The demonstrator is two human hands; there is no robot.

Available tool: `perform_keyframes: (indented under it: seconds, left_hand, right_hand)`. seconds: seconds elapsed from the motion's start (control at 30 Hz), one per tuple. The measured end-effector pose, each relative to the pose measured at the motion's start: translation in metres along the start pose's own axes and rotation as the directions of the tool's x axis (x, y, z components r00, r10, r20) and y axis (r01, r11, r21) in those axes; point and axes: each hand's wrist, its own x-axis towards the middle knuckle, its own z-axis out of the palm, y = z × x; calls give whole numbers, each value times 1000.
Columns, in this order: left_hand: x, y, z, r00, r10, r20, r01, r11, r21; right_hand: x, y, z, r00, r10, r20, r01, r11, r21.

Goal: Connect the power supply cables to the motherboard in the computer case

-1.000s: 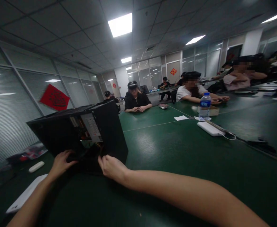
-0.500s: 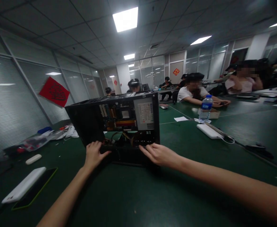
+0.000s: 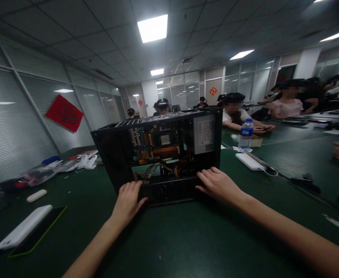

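Observation:
A black computer case (image 3: 172, 191) stands on the green table in front of me, its side open toward me. Inside show a motherboard (image 3: 165, 139), a silver power supply (image 3: 204, 135) with a label, and loose coloured wires (image 3: 157, 168). My left hand (image 3: 129, 197) grips the near edge at the lower left, fingers over the rim and thumb on the outer face. At the right end of that edge, my right hand (image 3: 217, 183) has its fingers hooked over the rim, thumb below. The fingertips inside the case are partly hidden.
To the left lie a white power bank (image 3: 24, 227), a dark green-edged phone-like slab (image 3: 39, 231) and plastic bags (image 3: 21, 179). On the right are a water bottle (image 3: 246, 135), a white device with a cable (image 3: 250, 161) and a small box (image 3: 256, 141). People sit across the table.
The case has shifted right and turned slightly, showing more of its inside. Both my hands have moved right with it, keeping hold of the near edge.

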Motion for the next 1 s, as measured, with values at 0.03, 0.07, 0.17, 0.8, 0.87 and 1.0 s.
perform_keyframes:
  seconds: [0.03, 0.07, 0.17, 0.8, 0.87, 1.0]
  left_hand:
    - [-1, -2, -2, 1000, -9, 25, 9, 1000, 11]
    - [0, -3, -3, 998, -25, 56, 24, 999, 23]
    - [6, -2, -9, 982, -73, 172, 64, 996, 57]
    - [26, 5, -20, 977, -65, 201, 70, 997, -18]
    - [26, 4, -20, 979, -65, 193, 70, 997, -22]
    - [20, -3, -20, 984, -13, 180, 37, 991, -128]
  right_hand:
    - [3, -5, -1, 999, 40, 16, -40, 999, 5]
    - [5, -9, -1, 997, 69, 30, -70, 998, 7]
    - [8, -14, 2, 992, 116, 53, -117, 993, 17]
    - [-11, 20, 33, 981, -51, -189, 73, 991, 115]
    - [-17, 19, 34, 952, -40, -304, 74, 992, 101]
    - [-22, 22, 33, 749, 370, -549, -242, 925, 293]
